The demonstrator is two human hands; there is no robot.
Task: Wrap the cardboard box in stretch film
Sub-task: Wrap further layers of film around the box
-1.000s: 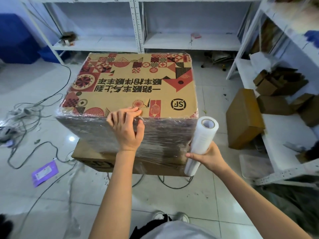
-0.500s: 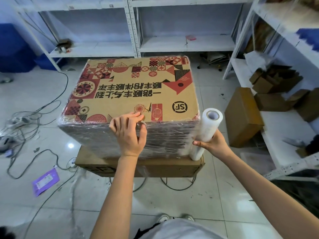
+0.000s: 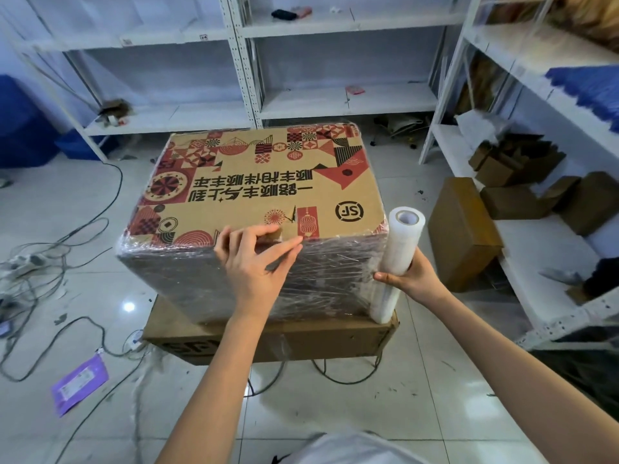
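A large cardboard box printed with red and black patterns sits on a flatter brown box. Clear stretch film covers its near side and reaches just over the top edge. My left hand rests on the near top edge, with its fingers laid on the film and the thumb spread to the right. My right hand grips the lower part of a white film roll. The roll stands upright against the box's near right corner, and film runs from it onto the box.
White metal shelves stand behind, and a second rack at the right holds small cartons. A brown box leans by that rack. Cables and a purple label lie on the tiled floor at the left.
My right hand has carried the roll up and in against the box's near right corner. My left hand's fingers have loosened from a pinch and the thumb has spread out.
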